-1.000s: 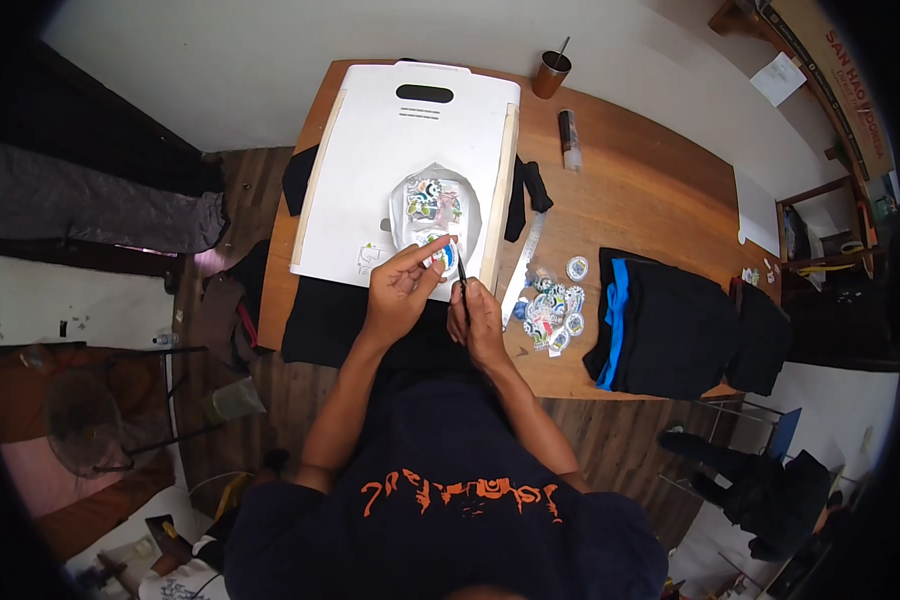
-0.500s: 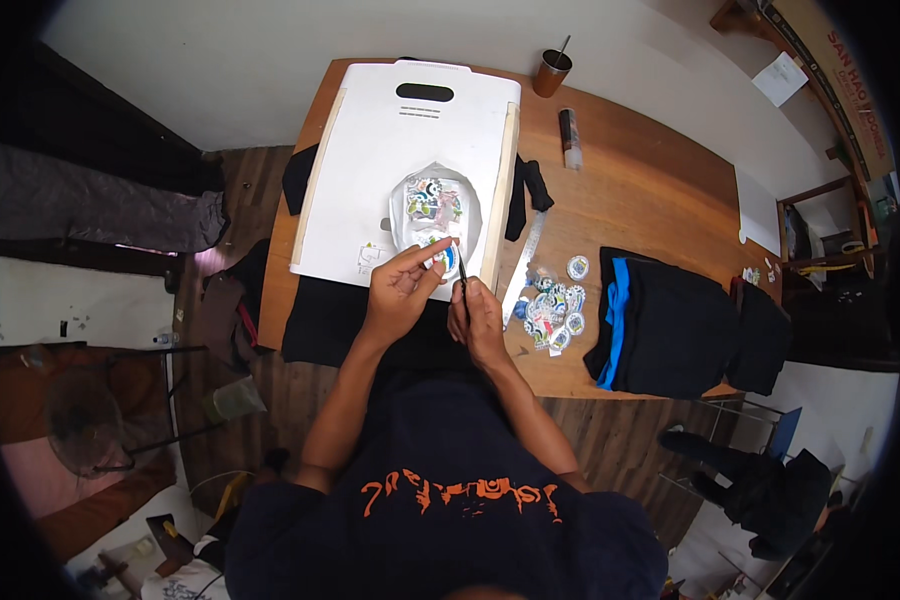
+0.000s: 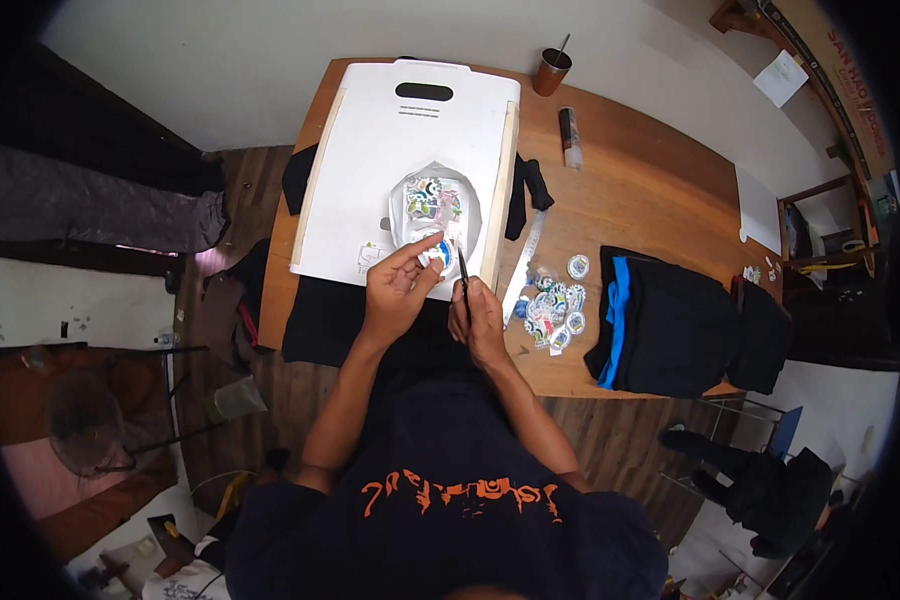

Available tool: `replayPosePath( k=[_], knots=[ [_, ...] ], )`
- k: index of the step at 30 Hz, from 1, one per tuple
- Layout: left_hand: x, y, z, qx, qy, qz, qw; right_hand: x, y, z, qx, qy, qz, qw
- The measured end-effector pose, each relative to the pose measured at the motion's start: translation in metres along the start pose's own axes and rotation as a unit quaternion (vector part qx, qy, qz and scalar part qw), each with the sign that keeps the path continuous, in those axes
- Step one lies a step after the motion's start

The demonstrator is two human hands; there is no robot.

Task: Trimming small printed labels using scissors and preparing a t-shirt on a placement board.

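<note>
Dark tool (image 3: 463,271) beside the left hand (image 3: 398,296)

The left grip pinches a round sticker (image 3: 446,254) over the white board (image 3: 362,165); the right hand's (image 3: 482,322) closes around the tool. A slip could nick skin or sticker, the tip being so near. Rightward, ruler (image 3: 524,264) and sticker pile (image 3: 550,318) crowd; leftward, the board gives room.

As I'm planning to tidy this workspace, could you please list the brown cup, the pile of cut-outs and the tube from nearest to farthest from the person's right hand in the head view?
1. Pile of cut-outs: just right of the right hand.
2. Tube: farther up the table, to the right.
3. Brown cup: by the table's far edge.
</note>
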State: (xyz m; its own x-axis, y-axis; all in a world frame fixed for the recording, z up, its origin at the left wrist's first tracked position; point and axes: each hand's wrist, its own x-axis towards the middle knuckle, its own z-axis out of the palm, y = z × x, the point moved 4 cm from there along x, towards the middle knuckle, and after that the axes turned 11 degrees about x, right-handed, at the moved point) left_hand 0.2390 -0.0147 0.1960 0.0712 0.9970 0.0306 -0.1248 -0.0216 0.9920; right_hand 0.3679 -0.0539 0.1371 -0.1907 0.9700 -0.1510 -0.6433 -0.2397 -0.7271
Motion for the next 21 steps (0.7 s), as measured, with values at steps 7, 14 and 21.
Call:
replayPosePath(
  k=[7, 14, 21],
  knots=[
    [0.0016, -0.0034, -0.0002, -0.009, -0.007, 0.006, 1.0, -0.0016, 0.0001, 0.0002, 0.005, 0.005, 0.004, 1.0],
    [0.0005, -0.0069, -0.0033, 0.032, 0.025, 0.088, 0.995, 0.0, 0.0, -0.004, 0.002, 0.001, -0.002, 1.0],
    [0.004, -0.0022, -0.0063, 0.048, 0.022, 0.046, 0.998, 0.0016, -0.0027, -0.0036, -0.014, 0.006, 0.004, 1.0]
  ],
)
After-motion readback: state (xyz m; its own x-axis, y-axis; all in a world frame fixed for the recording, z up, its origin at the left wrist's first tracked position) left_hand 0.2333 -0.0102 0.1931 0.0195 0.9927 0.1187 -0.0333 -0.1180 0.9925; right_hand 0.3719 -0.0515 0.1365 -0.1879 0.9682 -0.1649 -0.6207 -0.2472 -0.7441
